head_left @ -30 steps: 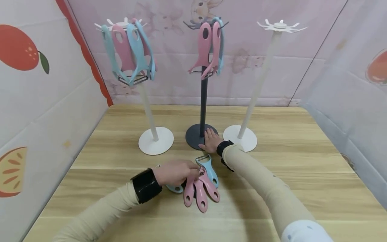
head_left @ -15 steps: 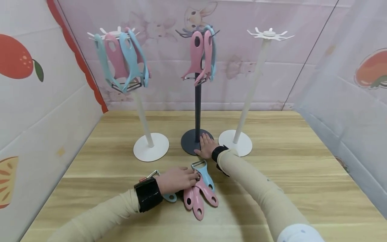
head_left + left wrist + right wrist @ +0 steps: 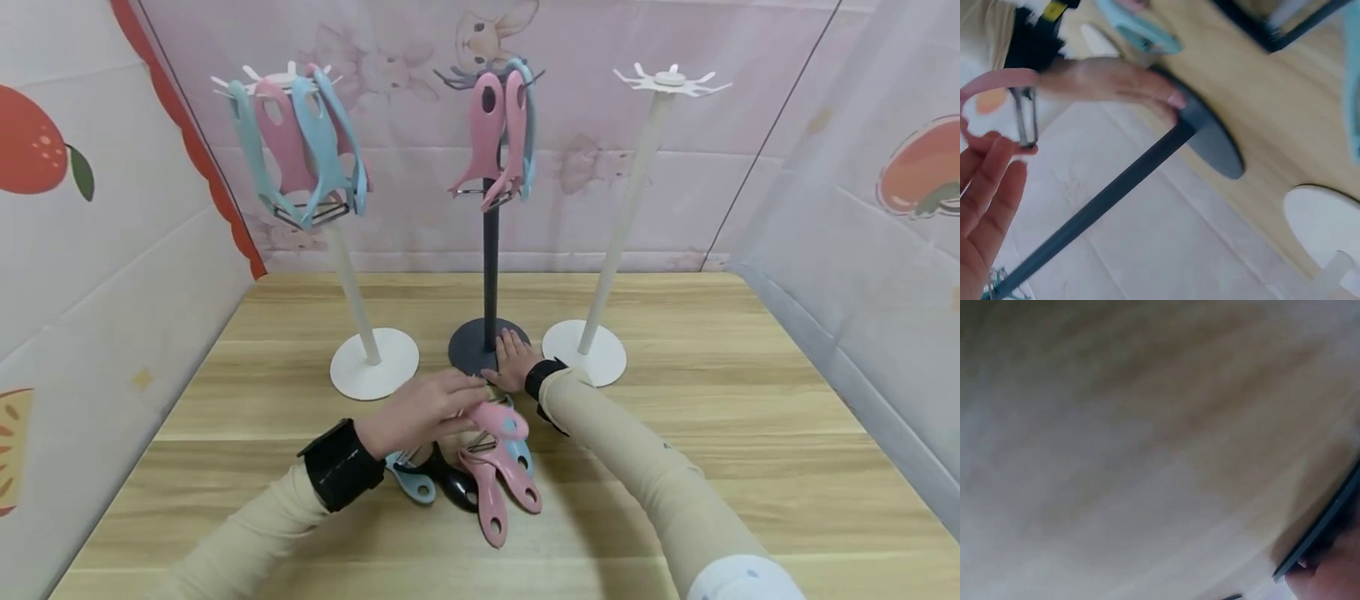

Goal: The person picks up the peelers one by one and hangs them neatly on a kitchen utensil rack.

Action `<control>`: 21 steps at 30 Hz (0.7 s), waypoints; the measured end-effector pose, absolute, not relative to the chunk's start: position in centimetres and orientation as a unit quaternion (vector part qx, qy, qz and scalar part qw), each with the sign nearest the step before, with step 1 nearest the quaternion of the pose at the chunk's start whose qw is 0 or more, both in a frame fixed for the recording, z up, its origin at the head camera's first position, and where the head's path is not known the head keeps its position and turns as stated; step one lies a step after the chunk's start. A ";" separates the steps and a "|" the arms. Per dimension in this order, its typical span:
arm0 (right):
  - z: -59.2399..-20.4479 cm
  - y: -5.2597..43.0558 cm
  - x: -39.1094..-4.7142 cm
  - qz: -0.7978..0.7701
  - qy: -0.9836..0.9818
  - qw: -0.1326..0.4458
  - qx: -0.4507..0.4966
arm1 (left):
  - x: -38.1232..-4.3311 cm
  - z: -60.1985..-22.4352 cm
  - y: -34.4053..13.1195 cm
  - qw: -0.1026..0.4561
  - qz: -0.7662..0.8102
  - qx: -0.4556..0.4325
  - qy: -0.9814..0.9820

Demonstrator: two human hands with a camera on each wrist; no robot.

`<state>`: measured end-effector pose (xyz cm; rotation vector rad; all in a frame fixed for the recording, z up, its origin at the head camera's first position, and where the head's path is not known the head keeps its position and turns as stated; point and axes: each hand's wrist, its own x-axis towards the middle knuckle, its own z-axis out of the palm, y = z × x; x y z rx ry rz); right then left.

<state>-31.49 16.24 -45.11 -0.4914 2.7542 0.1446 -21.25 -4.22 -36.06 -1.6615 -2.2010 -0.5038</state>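
Note:
My left hand (image 3: 420,408) pinches a pink peeler (image 3: 504,422), raised above the pile on the table. In the left wrist view, this peeler (image 3: 999,77) shows its metal blade beside the left hand's fingers (image 3: 997,187). My right hand (image 3: 514,363) rests with straight fingers on the round base (image 3: 467,348) of the dark stand. Below the left hand lie pink peelers (image 3: 492,507), a black peeler (image 3: 454,483) and a light blue peeler (image 3: 417,487). Another blue peeler (image 3: 521,454) is partly hidden behind the raised one. Only a blurred edge of the right hand (image 3: 1335,575) appears in its wrist view.
Pink and blue peelers (image 3: 324,142) hang from the left white stand (image 3: 360,362). More peelers (image 3: 487,125) hang on the dark stand's hooks. At right, a second white stand (image 3: 607,362) has bare hooks (image 3: 670,80). Printed cloth walls (image 3: 570,208) border the wooden table (image 3: 712,400).
My left hand has lifted a pink peeler from the pile, uncovering the black peeler. The right hand stays on the dark base. The head view has tilted and shifted slightly.

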 end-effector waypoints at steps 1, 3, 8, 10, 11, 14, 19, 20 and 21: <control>-45.2 16.3 -31.5 0.053 0.968 0.167 -0.177 | -21.4 -35.8 -4.2 0.180 -0.193 -0.571 -0.777; -45.7 16.5 -31.7 0.028 0.972 0.145 -0.182 | -21.7 -35.3 -4.1 0.196 -0.230 -0.543 -0.784; -45.9 16.4 -31.8 0.024 0.974 0.147 -0.170 | -22.8 -33.6 -3.7 0.227 -0.344 -0.471 -0.780; -45.5 16.1 -31.7 0.050 0.972 0.166 -0.160 | -23.5 -32.5 -3.4 0.248 -0.387 -0.443 -0.770; -45.5 16.1 -31.7 0.053 0.972 0.168 -0.155 | -23.8 -31.9 -3.3 0.263 -0.405 -0.428 -0.764; -45.4 16.0 -31.7 0.049 0.973 0.169 -0.146 | -24.8 -29.5 -3.0 0.310 -0.441 -0.380 -0.752; -46.0 16.1 -32.0 0.048 0.973 0.165 -0.151 | -26.4 -25.4 -2.5 0.378 -0.463 -0.314 -0.738; -46.1 16.1 -32.1 0.049 0.974 0.163 -0.152 | -26.7 -24.6 -2.3 0.387 -0.463 -0.304 -0.738; -46.2 16.2 -32.1 0.051 0.974 0.160 -0.153 | -27.0 -24.0 -2.1 0.396 -0.462 -0.296 -0.736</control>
